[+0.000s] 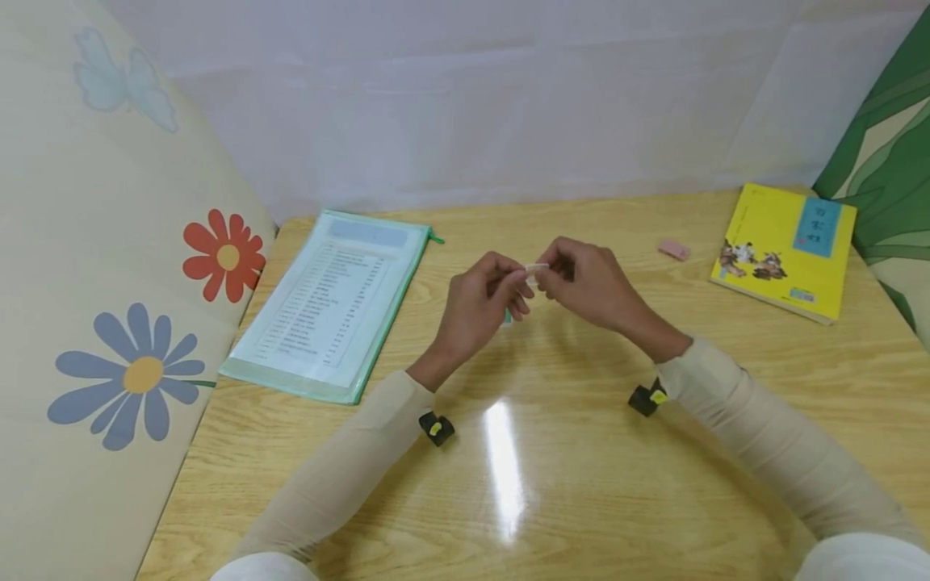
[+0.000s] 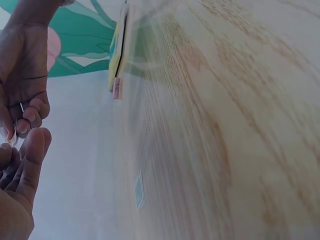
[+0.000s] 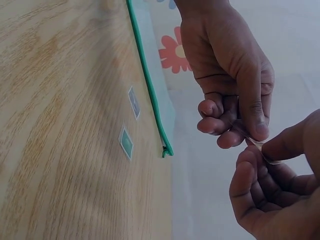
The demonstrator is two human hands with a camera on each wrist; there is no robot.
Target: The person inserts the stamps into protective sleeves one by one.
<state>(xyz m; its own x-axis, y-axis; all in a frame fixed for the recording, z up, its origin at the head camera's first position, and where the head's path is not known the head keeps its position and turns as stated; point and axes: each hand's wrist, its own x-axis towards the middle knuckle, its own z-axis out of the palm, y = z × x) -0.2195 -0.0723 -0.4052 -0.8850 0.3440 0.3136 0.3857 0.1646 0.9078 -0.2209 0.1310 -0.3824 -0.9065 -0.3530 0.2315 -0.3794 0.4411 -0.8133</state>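
Note:
Over the middle of the table, my left hand (image 1: 472, 303) and right hand (image 1: 592, 282) meet at a small, thin, see-through piece with a whitish edge (image 1: 536, 267). Thumb and fingers of each hand pinch it from opposite sides; the right wrist view shows the thin piece (image 3: 254, 142) bridging the fingertips. What exactly it is, I cannot tell. Below the hands, a small green stamp-like rectangle with a white border (image 3: 126, 143) lies on the wood. Beside it is a similar greyish rectangle (image 3: 133, 103), hidden behind the left hand in the head view.
To the left lies a clear zip folder (image 1: 320, 307) with green edging and a printed list inside. A yellow book (image 1: 777, 242) lies at the back right, with a small pink object (image 1: 673, 249) next to it. A white sheet (image 1: 494, 105) hangs behind the table (image 1: 581, 484).

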